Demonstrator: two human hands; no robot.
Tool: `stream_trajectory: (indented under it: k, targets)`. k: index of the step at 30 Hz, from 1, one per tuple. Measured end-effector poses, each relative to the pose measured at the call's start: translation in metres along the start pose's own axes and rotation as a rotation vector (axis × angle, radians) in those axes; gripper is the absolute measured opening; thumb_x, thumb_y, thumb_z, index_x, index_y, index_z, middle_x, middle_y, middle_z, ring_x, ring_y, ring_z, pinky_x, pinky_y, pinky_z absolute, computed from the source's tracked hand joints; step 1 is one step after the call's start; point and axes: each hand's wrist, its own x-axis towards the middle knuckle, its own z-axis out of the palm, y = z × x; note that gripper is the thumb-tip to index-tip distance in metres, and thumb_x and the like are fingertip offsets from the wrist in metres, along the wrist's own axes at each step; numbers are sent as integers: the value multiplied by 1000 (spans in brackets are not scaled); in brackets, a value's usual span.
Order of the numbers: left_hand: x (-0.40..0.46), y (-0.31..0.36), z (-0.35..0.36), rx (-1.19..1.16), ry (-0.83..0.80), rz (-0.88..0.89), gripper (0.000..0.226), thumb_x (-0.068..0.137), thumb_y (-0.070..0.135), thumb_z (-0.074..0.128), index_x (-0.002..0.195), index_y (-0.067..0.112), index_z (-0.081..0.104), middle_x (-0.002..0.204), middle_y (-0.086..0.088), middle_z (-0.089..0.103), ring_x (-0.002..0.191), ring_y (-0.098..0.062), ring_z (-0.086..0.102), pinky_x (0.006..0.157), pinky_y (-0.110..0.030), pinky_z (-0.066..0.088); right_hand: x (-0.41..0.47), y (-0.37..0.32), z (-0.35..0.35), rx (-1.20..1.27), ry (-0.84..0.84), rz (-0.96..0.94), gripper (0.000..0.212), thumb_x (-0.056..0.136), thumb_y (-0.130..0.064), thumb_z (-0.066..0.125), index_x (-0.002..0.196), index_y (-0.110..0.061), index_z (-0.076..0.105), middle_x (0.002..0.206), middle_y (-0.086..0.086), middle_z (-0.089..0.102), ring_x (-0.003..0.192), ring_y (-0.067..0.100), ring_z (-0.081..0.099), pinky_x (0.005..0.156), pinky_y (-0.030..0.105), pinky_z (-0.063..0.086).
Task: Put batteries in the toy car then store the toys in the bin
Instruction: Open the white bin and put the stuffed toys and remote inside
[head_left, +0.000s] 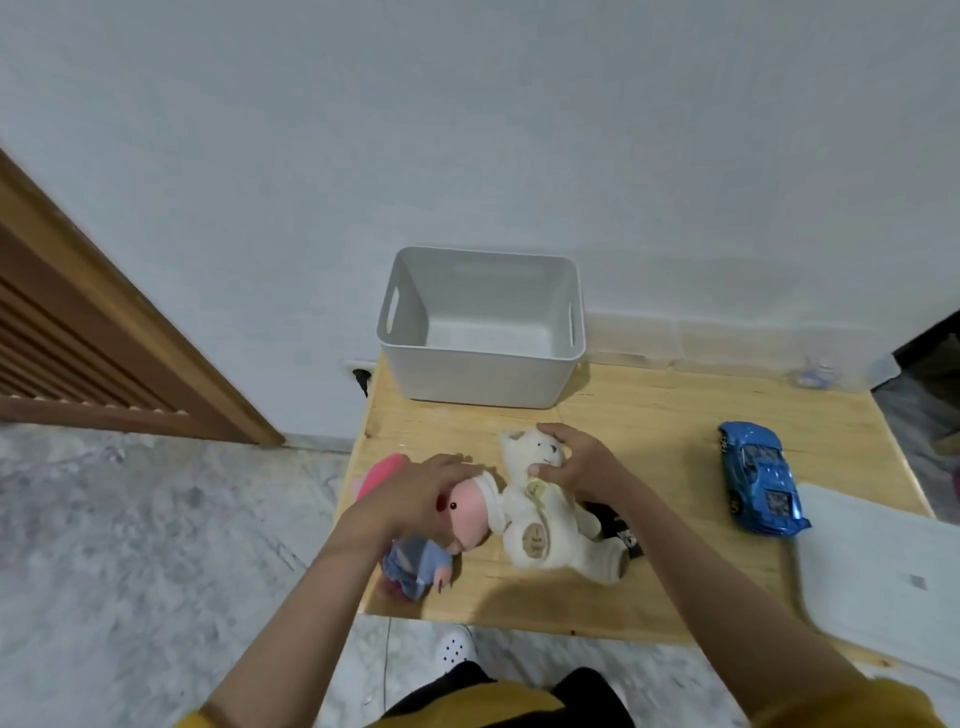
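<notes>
A white teddy bear (540, 514) lies on the wooden table (649, 415); my right hand (576, 460) grips its head, fingers over the top and thumb under the chin. Left of it lies a doll (457, 525) with a pink head and blue clothes; my left hand (415, 493) grips its head from above. A blue toy car (761, 478) sits on its wheels at the table's right side, apart from both hands. The white bin (480, 364) stands open at the table's far edge, with nothing seen inside. No batteries are visible.
A pink item (382, 470) pokes out behind my left hand. A dark object (621, 525) lies partly under the bear. A white lid or board (878, 577) covers the table's near right corner. A wooden door frame (130, 322) stands at left.
</notes>
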Motion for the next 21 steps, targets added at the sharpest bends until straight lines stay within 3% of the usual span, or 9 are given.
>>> stream_trajectory:
  k: [3,5,7,9,14,17,21]
  targets:
    - [3,-1,2,64,6,24,102,58,23,84,144,40,30,153,12,26,135,-16,34,107,-29,30,-1,-1,-1,24,7,15,66,75,-26,77,132,-9,47,128,8,55,118,25,52,97,33,43]
    - [3,-4,5,10,55,59,98,56,24,84,140,38,37,144,13,37,127,-14,42,102,-27,37,-3,2,2,-5,-15,22,76,74,-30,77,137,-7,41,134,10,48,124,25,46,103,34,39]
    - [2,-7,9,-50,113,86,94,53,27,85,136,37,44,133,14,45,117,-11,49,94,-26,43,-3,4,4,-51,-35,19,72,74,-33,77,133,-5,45,131,12,45,123,26,43,104,38,38]
    - [1,-10,13,-86,167,102,92,51,31,85,134,37,46,128,15,48,113,-10,51,90,-24,45,-4,5,3,-53,-50,24,59,75,-31,77,122,-5,53,122,11,47,116,25,46,99,38,41]
    - [-2,-9,18,-111,243,110,89,53,33,85,134,35,47,127,14,48,109,-9,50,89,-23,44,-5,7,1,39,-82,42,49,75,-31,76,117,-18,52,111,-3,54,99,15,54,78,23,44]
    - [-4,-6,19,-159,265,100,90,53,33,86,135,34,47,124,16,47,107,-7,48,86,-20,43,-6,8,0,54,-64,21,56,71,-33,78,118,-20,50,116,-2,54,99,15,55,83,26,46]
    - [-5,-2,15,-252,324,87,88,54,34,86,133,33,47,121,17,49,108,-9,51,86,-24,50,-14,5,-14,27,-12,-32,71,71,-35,78,131,-18,45,122,-1,51,90,12,51,78,25,43]
